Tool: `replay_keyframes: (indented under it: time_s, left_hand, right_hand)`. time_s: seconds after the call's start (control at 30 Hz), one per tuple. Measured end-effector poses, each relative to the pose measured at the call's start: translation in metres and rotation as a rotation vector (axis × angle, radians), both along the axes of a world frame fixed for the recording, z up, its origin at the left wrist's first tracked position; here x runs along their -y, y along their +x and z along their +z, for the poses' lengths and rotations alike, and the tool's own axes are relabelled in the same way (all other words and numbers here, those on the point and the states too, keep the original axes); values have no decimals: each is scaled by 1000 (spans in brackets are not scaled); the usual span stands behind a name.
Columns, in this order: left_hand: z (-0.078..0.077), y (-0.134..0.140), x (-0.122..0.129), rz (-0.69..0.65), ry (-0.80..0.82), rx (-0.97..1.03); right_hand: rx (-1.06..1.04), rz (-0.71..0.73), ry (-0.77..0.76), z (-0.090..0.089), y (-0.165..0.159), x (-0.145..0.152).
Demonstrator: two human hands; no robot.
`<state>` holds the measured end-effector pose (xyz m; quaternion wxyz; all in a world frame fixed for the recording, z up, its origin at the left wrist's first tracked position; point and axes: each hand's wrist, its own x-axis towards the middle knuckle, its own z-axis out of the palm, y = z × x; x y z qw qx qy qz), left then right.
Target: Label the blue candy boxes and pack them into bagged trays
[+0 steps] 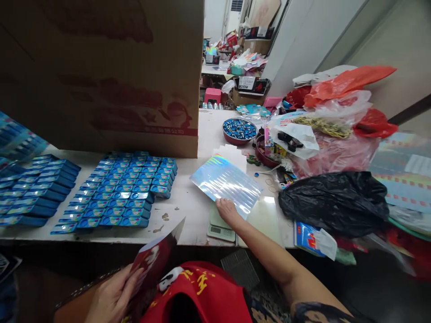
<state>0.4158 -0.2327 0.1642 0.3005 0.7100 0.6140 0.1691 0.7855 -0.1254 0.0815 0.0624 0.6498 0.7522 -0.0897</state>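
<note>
My left hand [116, 291] is low at the front, below the table edge. Its thumb and fingers pinch a dark red printed sheet [153, 255], which is bent and points up to the right. My right hand [229, 211] reaches over the table, fingers curled on the near edge of a shiny holographic sheet [229, 184]. That sheet lies tilted over a pale green digital scale [220, 229] and covers part of it. A flat pale board [264, 220] lies right of the scale.
Rows of blue packs [117, 202] stand on the left of the table [188, 211], before a large cardboard box [101, 80]. A bowl of small blue pieces [239, 130] sits farther back. A black plastic bag [333, 202] and coloured bags [350, 94] crowd the right.
</note>
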Motion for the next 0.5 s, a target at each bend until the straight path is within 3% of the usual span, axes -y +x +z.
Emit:
replay_keyframes:
  time_s: [0.07,0.13,0.23,0.33,0.5]
  left_hand:
    - [8,21,-9,-55,14,49]
    - [16,44,-22,-99,7,88]
    - [32,77,-45,-148,-32,145]
    - [46,102,-69,-118,-61,238]
    - [57,114,-91,-49,-38,340]
  right_hand:
    - [-212,62,31,20,-6,1]
    - [-613,208,44,46,-19,3]
    - [-1080,399,-68,84,-38,3]
    - [-1206,266,-98,107,-45,-3]
    - [-1214,122,-53,112,-39,-13]
